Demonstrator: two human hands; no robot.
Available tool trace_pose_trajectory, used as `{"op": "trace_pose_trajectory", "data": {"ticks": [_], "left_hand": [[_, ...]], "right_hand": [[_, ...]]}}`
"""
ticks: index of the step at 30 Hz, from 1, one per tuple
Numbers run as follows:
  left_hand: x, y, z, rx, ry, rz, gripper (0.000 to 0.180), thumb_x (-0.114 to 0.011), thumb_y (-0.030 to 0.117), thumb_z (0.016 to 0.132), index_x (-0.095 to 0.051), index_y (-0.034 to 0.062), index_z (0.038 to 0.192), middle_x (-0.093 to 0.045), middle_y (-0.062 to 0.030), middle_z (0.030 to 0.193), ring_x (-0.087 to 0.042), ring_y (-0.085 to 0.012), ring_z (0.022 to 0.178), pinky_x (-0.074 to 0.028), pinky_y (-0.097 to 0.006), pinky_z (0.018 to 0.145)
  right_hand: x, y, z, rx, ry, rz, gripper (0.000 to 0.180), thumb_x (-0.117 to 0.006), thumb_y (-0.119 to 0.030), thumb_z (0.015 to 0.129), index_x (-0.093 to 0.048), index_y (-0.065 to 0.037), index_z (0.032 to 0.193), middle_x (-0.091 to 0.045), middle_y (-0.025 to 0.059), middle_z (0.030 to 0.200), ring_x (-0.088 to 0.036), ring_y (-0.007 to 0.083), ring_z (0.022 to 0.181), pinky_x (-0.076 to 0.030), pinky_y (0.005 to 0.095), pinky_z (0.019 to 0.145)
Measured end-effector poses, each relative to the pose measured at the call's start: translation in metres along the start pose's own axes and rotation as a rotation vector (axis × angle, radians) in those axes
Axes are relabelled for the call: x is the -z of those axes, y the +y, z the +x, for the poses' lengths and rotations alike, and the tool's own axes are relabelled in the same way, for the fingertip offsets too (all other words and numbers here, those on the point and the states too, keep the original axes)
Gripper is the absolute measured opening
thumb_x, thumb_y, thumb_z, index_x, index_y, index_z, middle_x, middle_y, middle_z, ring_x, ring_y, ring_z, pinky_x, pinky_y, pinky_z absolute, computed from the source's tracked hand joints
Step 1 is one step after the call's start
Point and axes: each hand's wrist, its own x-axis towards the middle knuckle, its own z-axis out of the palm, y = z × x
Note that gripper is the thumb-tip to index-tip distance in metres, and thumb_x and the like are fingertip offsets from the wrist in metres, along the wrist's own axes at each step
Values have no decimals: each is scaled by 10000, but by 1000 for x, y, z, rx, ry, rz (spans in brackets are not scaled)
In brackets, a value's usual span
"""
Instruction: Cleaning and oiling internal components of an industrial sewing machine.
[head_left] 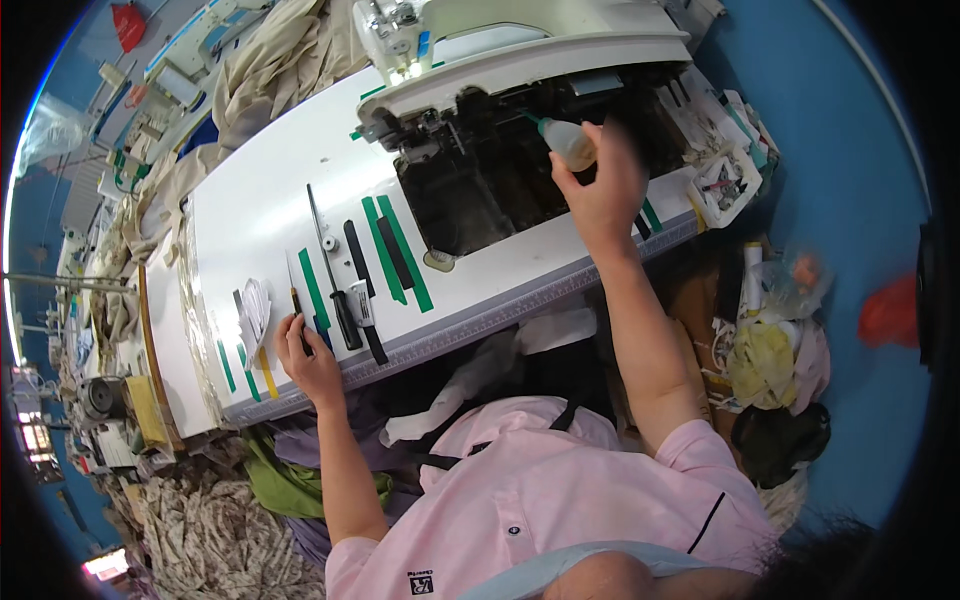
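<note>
Pink shirt [560,500], lettered badge [421,582] | right hand [607,190] clasps bottle [570,147] | left hand [314,367] half-curled by tool [295,299], hold unclear

White tabletop [250,200]: a ruler strip [520,303] edges its front; a dark opening [500,205] is cut at right. Directly on it lie green tape strips [312,285], a long screwdriver [346,322], a small white spool [329,243], a black handle [356,255], a slim tool [294,290] and white paper [255,310].

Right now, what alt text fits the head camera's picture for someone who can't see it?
A person's right hand holds a translucent bottle over the dark opening below a tipped-back sewing machine; the left hand is by a slim tool on the white tabletop.
</note>
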Motion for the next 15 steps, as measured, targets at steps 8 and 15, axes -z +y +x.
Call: {"op": "trace_pose_trajectory", "data": {"ticks": [8,15], "left_hand": [[-2,3,3,14,51,-80,198,-571,-36,880,-647,-7,1060,-603,-142,1121,-605,-294,998,-500,-355,820],[9,85,-4,-134,-62,-338,332,-636,-83,769,-640,26,1083,-609,-148,1093,-593,-309,1013,-494,-372,857]], "right_hand": [[-1,-2,-23,-419,-252,221,470,-801,-131,755,-575,-37,1156,-639,112,1030,-653,243,921,-547,323,795],[42,-30,-80,-1206,-256,1391,322,-623,-187,943,-536,-34,1213,-623,101,1134,-641,195,998,-553,309,865]]}}
